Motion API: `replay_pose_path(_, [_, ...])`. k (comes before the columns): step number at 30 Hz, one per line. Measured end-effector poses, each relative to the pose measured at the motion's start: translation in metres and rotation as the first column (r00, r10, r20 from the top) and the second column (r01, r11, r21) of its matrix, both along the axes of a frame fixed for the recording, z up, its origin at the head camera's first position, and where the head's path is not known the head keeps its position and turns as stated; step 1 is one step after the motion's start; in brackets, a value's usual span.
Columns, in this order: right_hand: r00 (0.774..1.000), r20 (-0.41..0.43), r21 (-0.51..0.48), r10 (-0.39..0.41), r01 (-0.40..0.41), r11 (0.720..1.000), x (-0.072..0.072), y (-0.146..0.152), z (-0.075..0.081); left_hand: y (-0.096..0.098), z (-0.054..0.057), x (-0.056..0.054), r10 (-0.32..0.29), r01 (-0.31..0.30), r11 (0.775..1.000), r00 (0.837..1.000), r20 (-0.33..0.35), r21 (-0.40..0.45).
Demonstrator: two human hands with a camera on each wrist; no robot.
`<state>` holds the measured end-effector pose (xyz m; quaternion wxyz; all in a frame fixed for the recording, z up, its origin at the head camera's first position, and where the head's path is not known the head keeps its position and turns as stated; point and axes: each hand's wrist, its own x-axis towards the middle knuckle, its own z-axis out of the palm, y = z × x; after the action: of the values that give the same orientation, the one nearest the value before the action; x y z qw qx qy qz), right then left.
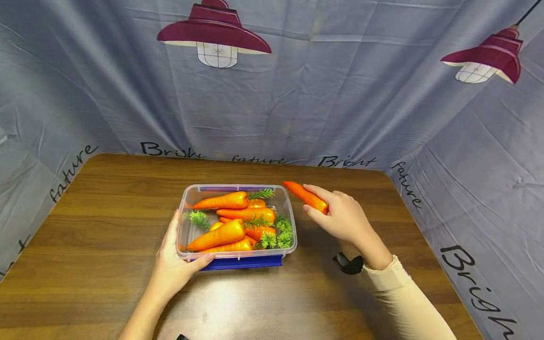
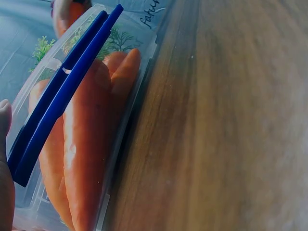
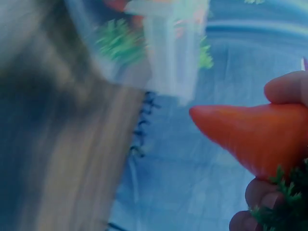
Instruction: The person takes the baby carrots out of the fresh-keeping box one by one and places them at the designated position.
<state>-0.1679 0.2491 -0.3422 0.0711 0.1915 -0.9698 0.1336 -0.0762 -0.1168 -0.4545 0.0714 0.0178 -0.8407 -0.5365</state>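
A clear plastic container stands on the table, filled with several orange toy carrots that have green leafy tops. My left hand holds its near left corner, thumb over the front rim and fingers along the left side. Blue locking flap hangs at the container's front in the left wrist view, with carrots showing through the wall. Just beyond the right rim, my right hand grips another carrot between thumb and fingers. Its tip points at the container; green leaves stick out beneath the fingers.
A small black object lies on the wooden table near the right forearm. Part of a dark item shows at the bottom edge. A grey-blue curtain with printed lamps and words surrounds the table.
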Motion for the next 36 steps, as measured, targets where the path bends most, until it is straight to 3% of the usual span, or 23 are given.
replay_pose_path(6, [0.997, 0.029, 0.078, -0.078, 0.075, 0.994, -0.004, 0.014, -0.020, 0.000, 0.002, 0.001, -0.012, 0.012, 1.000, 1.000, 0.012, 0.006])
replay_pose_path(15, [0.992, 0.053, 0.142, -0.118, 0.109, 0.984, -0.010, 0.021, -0.046, 0.000, -0.001, 0.000, -0.005, 0.005, 1.000, 1.000, 0.021, -0.012])
replay_pose_path(24, [0.985, 0.107, 0.192, -0.132, 0.109, 0.975, -0.013, 0.019, -0.054, 0.000, -0.001, 0.000, -0.008, 0.008, 1.000, 1.000, 0.011, 0.002])
replay_pose_path(36, [0.941, 0.279, 0.272, -0.191, 0.113, 0.956, -0.019, 0.020, -0.064, -0.001, 0.002, 0.002, -0.016, 0.016, 1.000, 1.000, 0.021, 0.011])
